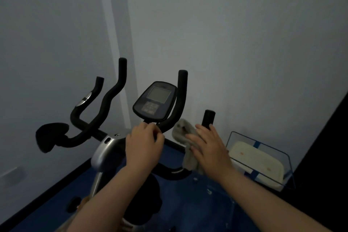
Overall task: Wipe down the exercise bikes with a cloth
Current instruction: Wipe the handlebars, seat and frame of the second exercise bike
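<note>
An exercise bike with black handlebars [114, 88] and a silver frame [105, 149] stands in front of me. Its dark console [155, 100] with a grey screen sits at the centre. My left hand [144, 142] is closed around the bar just below the console. My right hand [208, 146] presses a grey cloth [183, 131] against the right handlebar, beside a short black grip [208, 117]. The part of the bar under the cloth is hidden.
White walls meet in a corner close behind the bike. A clear plastic bin [263, 158] holding a cream-coloured block stands on the blue floor [203, 209] at the right. A dark panel rises at the far right. The black seat [49, 134] juts out at the left.
</note>
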Tool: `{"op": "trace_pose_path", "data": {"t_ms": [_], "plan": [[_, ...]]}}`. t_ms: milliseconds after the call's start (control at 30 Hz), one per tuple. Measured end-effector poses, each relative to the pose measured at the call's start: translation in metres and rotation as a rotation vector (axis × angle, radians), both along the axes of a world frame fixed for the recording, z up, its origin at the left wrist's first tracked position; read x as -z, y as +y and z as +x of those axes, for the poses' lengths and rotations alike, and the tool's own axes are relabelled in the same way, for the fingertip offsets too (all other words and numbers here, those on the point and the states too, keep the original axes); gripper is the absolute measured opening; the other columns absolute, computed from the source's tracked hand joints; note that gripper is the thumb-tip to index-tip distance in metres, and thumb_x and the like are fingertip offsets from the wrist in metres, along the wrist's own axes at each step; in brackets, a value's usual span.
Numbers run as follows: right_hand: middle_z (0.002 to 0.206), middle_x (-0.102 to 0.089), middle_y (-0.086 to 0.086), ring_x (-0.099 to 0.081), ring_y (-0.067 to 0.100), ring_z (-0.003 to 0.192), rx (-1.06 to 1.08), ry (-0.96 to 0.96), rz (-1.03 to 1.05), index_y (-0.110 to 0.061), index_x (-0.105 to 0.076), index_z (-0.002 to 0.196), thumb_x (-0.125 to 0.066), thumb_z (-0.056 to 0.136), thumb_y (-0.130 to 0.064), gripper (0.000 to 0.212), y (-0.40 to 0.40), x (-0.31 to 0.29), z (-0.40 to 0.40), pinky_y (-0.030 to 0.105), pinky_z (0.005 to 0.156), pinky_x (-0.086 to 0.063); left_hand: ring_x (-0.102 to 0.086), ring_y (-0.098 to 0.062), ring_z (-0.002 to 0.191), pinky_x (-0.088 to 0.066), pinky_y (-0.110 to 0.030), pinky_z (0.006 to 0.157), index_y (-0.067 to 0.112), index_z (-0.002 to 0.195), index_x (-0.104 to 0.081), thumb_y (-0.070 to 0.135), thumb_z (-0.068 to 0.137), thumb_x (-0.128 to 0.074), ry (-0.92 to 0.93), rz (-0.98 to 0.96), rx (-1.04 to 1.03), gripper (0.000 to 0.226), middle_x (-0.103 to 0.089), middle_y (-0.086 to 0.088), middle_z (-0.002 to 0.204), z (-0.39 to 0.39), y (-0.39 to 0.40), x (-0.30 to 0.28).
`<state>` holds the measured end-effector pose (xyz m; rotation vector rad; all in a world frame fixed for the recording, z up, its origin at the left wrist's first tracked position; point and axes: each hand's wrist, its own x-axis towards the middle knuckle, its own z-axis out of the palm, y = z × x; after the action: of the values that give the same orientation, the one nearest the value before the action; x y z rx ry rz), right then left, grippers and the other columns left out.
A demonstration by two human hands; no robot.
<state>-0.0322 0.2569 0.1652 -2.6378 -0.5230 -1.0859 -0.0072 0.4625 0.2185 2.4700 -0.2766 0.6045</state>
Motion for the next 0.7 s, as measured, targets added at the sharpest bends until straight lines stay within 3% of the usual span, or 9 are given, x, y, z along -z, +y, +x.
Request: {"op": "trace_pose_path", "data": {"t_ms": [67, 133, 200, 267, 400, 500, 600, 700], "plan": [[0.119, -0.061, 0.012, -0.046, 0.028, 0.126, -0.064, -0.007, 0.061, -0.01, -0.068, 0.112, -0.049, 0.094, -0.026, 0.03, 0.011, 0.014, -0.007, 0.044, 0.116, -0.023, -0.045, -0.016, 0.09, -0.034, -0.032, 0.082, 0.022, 0.092, -0.06, 0.025, 0.089, -0.054, -0.008, 0.015, -0.029, 0.007, -0.051, 0.005, 0.092, 0.014, -0.004, 0.0], [0.109, -0.064, 0.012, -0.055, 0.028, 0.117, -0.144, -0.044, -0.055, -0.01, -0.071, 0.106, -0.052, 0.094, -0.026, 0.028, 0.003, 0.008, -0.006, 0.049, 0.112, -0.032, -0.047, -0.019, 0.098, -0.032, -0.032, 0.084, 0.021, 0.102, -0.057, 0.025, 0.091, -0.052, 0.02, 0.041, -0.063, 0.013, -0.052, 0.002, 0.1, 0.024, -0.004, 0.008], [0.103, -0.067, 0.015, -0.063, 0.031, 0.107, -0.091, -0.131, -0.103, -0.006, -0.072, 0.104, -0.056, 0.091, -0.02, 0.025, -0.013, -0.011, 0.004, 0.055, 0.106, -0.037, -0.049, -0.023, 0.101, -0.037, -0.035, 0.083, 0.019, 0.111, -0.053, 0.027, 0.094, -0.048, 0.092, 0.098, -0.088, 0.019, -0.054, -0.002, 0.108, 0.03, -0.001, 0.022], [0.107, -0.064, 0.019, -0.061, 0.034, 0.108, -0.01, -0.168, 0.054, 0.0, -0.068, 0.112, -0.063, 0.088, -0.009, 0.027, -0.021, -0.03, 0.012, 0.052, 0.108, -0.036, -0.046, -0.021, 0.095, -0.039, -0.035, 0.073, 0.017, 0.113, -0.05, 0.03, 0.096, -0.042, 0.168, 0.219, -0.098, 0.022, -0.052, -0.003, 0.112, 0.035, 0.002, 0.033], [0.122, -0.053, 0.013, -0.047, 0.023, 0.117, 0.09, -0.186, 0.439, -0.009, -0.054, 0.132, -0.053, 0.094, -0.022, 0.04, -0.018, -0.056, 0.016, 0.028, 0.098, -0.042, -0.045, -0.015, 0.085, -0.036, -0.034, 0.072, 0.023, 0.102, -0.054, 0.038, 0.097, -0.04, 0.223, 0.003, -0.121, 0.021, -0.05, 0.003, 0.097, 0.041, 0.001, 0.033], [0.136, -0.041, 0.005, -0.044, 0.018, 0.124, 0.096, -0.001, 0.722, -0.021, -0.041, 0.143, -0.041, 0.094, -0.044, 0.055, -0.01, -0.055, 0.021, 0.03, 0.1, -0.044, -0.052, -0.017, 0.082, -0.042, -0.037, 0.074, 0.025, 0.096, -0.056, 0.04, 0.098, -0.038, 0.232, -0.043, -0.125, 0.023, -0.053, 0.003, 0.092, 0.04, 0.001, 0.034], [0.146, -0.03, 0.002, -0.042, 0.017, 0.129, 0.076, 0.136, 0.768, -0.033, -0.022, 0.149, -0.041, 0.093, -0.044, 0.061, 0.003, -0.033, 0.019, 0.031, 0.1, -0.044, -0.053, -0.016, 0.075, -0.044, -0.038, 0.07, 0.022, 0.082, -0.054, 0.039, 0.099, -0.036, 0.213, -0.038, -0.166, 0.03, -0.053, 0.003, 0.083, 0.039, 0.003, 0.034], [0.142, -0.035, 0.002, -0.047, 0.018, 0.122, 0.033, 0.205, 0.764, -0.028, -0.028, 0.148, -0.048, 0.097, -0.034, 0.055, -0.005, -0.039, 0.038, 0.029, 0.092, -0.045, -0.052, -0.016, 0.068, -0.044, -0.038, 0.064, 0.017, 0.072, -0.052, 0.035, 0.099, -0.036, 0.205, -0.121, -0.184, 0.036, -0.054, -0.002, 0.076, 0.038, 0.005, 0.032]]}}
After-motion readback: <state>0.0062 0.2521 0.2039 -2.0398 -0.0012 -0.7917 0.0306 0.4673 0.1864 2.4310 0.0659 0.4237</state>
